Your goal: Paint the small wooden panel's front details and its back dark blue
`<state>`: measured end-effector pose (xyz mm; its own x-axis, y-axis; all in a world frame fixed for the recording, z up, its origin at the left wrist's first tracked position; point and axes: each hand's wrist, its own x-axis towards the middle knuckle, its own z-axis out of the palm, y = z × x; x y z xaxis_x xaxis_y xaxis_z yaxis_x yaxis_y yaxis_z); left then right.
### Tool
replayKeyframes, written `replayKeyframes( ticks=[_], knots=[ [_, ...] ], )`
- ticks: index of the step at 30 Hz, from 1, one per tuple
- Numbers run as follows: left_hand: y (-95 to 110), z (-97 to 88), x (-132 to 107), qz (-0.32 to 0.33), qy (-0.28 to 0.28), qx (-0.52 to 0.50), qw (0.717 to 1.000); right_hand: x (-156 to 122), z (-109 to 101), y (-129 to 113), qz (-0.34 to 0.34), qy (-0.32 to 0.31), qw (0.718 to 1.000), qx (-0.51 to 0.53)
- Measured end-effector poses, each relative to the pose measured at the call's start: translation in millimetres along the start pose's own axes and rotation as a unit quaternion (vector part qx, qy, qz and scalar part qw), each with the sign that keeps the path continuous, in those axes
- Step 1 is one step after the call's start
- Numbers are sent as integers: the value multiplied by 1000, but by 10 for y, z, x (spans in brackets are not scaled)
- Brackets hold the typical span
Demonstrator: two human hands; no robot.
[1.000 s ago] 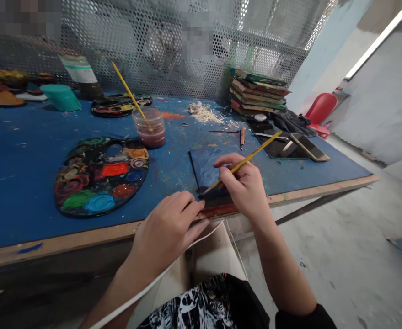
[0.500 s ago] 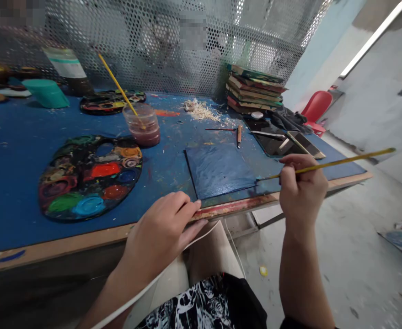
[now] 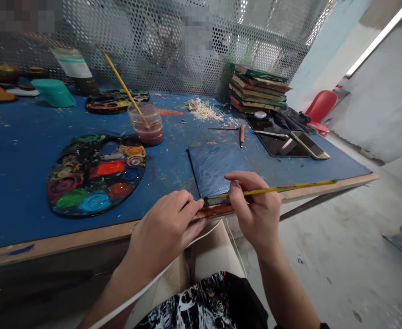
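A square panel coated in streaky blue paint lies flat near the table's front edge, its left side dark. My right hand is closed around a thin yellow paintbrush, held almost level. The brush's dark tip is at the panel's near-left corner, along its front side. My left hand is closed at that same corner: the fingertips touch the panel and the thumb sits lower, by the table edge. My right hand covers the panel's near-right part. To the left lies a paint palette with red, green and light blue paint.
A plastic cup of murky water holds another brush. Behind are wood shavings, a stack of books and a second palette. A tablet and a phone lie on the right. A white cable crosses my lap.
My right hand has moved left with the paintbrush, carrying its tip from the panel's near-right corner to the near-left one. My left hand stays at the corner. The view has shifted slightly.
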<state>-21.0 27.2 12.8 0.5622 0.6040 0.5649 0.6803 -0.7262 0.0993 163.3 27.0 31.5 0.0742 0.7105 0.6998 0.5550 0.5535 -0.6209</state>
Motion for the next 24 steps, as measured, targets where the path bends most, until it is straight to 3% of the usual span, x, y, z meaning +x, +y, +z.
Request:
replayKeyframes(
  ticks=[8,14,20,24],
  knots=[
    [4,14,3,-15,-21,-3,1000,-78,-83,160,4,66,998,-25],
    [10,-14,15,-14,-4,4,1000,-164,-225,305,13,123,990,-64],
    [5,-12,10,-6,3,16,1000,-214,-375,552,41,207,972,-107],
    [2,-7,11,-6,2,21,1000,-124,-447,614,15,246,958,-147]
  ],
)
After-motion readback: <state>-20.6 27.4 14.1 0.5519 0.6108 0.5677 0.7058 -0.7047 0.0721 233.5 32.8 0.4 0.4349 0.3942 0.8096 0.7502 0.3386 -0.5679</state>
